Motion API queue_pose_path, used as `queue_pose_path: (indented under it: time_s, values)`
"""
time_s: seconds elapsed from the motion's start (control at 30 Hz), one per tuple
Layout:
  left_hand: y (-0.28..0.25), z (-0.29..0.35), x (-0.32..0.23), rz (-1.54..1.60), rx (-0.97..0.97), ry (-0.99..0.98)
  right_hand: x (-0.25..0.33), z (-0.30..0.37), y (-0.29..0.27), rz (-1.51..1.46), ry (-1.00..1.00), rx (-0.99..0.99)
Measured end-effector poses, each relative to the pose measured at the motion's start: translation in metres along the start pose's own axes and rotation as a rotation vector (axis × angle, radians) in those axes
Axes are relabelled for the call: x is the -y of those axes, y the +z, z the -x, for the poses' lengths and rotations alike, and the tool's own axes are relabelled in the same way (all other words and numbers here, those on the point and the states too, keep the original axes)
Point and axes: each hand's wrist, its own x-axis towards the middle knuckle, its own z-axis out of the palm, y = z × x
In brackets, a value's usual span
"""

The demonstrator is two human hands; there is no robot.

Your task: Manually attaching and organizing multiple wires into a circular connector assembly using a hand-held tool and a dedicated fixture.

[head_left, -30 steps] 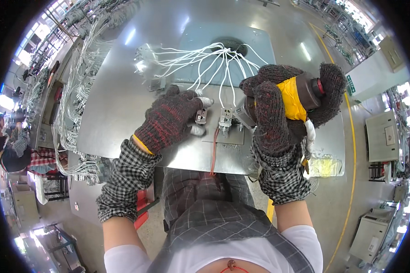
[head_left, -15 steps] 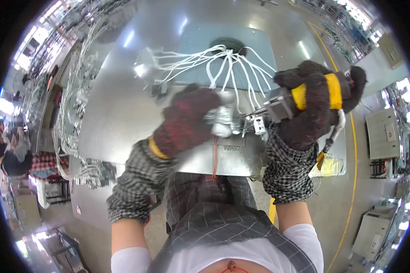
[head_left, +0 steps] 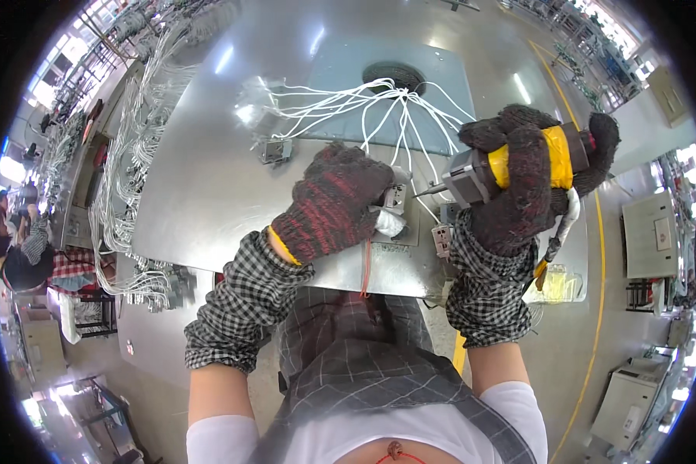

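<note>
My left hand (head_left: 334, 203), in a dark red and black knit glove, is closed on a small silver metal housing (head_left: 397, 199). A pale wrapped piece (head_left: 390, 224) shows just below that housing. My right hand (head_left: 527, 182), in a dark glove, is wrapped round a power screwdriver (head_left: 465, 182) with a grey metal head and yellow tape. Its thin bit points left toward the housing, with a gap between them. Beside my right cuff a small connector block (head_left: 441, 240) hangs on a white cable. White cables (head_left: 401, 116) fan out from a dark round opening (head_left: 394, 76).
Under my hands is a shiny metal table (head_left: 201, 185) with a raised grey plate (head_left: 332, 69). Another metal housing (head_left: 275, 151) lies left of the cables. Bundled white cables (head_left: 116, 170) hang at the left. A yellow-green tray (head_left: 558, 284) sits at the right; a person (head_left: 31, 255) is far left.
The bit tip was among the metal parts beside my left hand and now stands apart from them. My left hand has shifted slightly right. The connector block hangs lower, by my right cuff.
</note>
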Motion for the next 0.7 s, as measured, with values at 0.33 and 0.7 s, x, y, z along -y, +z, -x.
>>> queue_pose_path:
  time_s: [0.33, 0.7]
  values:
    - [0.006, 0.000, 0.005, 0.053, -0.007, 0.016, 0.006, 0.016, 0.011, 0.110, 0.072, 0.169]
    - [-0.003, 0.028, 0.006, -0.009, 0.101, -0.068, 0.004, 0.026, 0.009, 0.289, -0.019, 0.276]
